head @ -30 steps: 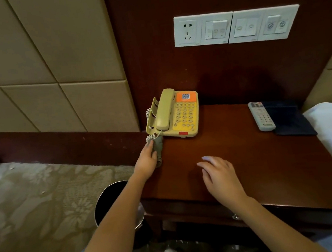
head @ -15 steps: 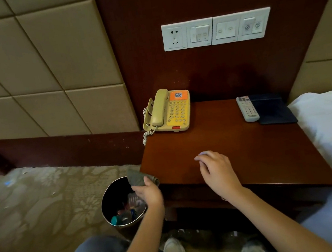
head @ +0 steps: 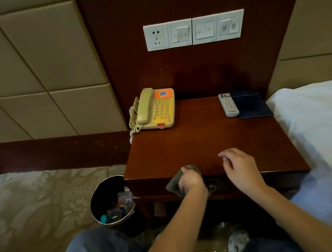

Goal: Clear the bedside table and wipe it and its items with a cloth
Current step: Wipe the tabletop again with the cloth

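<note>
1. Your left hand [head: 191, 180] grips the grey cloth [head: 173, 184], bunched against the front edge of the bedside table [head: 204, 142].
2. Your right hand [head: 241, 170] is over that edge, fingers relaxed, holding nothing.
3. At the back, the telephone [head: 154, 109] sits on the left. The remote [head: 228, 104] lies on the right, beside a dark folder [head: 252, 104].
4. A bin [head: 103, 188] holding rubbish stands left of the table.

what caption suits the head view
Left hand holds a cloth at the front edge of the bedside table, phone and remote behind.
</note>
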### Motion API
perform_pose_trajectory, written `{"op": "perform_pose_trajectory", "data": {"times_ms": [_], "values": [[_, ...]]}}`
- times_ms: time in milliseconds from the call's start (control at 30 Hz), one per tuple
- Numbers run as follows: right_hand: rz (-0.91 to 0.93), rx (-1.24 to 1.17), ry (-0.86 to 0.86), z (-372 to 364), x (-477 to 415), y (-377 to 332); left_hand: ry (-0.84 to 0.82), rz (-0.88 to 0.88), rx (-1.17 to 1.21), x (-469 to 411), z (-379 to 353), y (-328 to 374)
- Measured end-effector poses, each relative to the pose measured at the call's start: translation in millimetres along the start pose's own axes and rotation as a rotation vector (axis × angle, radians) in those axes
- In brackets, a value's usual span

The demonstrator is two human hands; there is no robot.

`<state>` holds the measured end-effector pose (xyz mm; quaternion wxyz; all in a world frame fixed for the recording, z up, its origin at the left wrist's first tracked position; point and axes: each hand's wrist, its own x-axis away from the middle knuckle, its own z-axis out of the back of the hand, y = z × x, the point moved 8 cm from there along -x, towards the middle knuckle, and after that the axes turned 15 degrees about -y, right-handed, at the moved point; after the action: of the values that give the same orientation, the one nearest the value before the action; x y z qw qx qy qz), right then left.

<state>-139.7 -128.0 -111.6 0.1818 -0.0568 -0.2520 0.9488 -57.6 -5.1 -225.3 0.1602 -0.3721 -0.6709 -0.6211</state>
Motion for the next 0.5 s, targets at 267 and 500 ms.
{"op": "perform_pose_trajectory", "data": {"times_ms": [267, 500], "values": [[-0.003, -0.034, -0.056, -6.3, 9.7, 2.8, 0.411, -0.018, 0.050, -28.2, 120.4, 24.8], [-0.082, -0.140, 0.017, 11.4, 16.1, 32.0, 0.324, -0.132, 0.177, -18.1, 152.6, 29.0]]}}
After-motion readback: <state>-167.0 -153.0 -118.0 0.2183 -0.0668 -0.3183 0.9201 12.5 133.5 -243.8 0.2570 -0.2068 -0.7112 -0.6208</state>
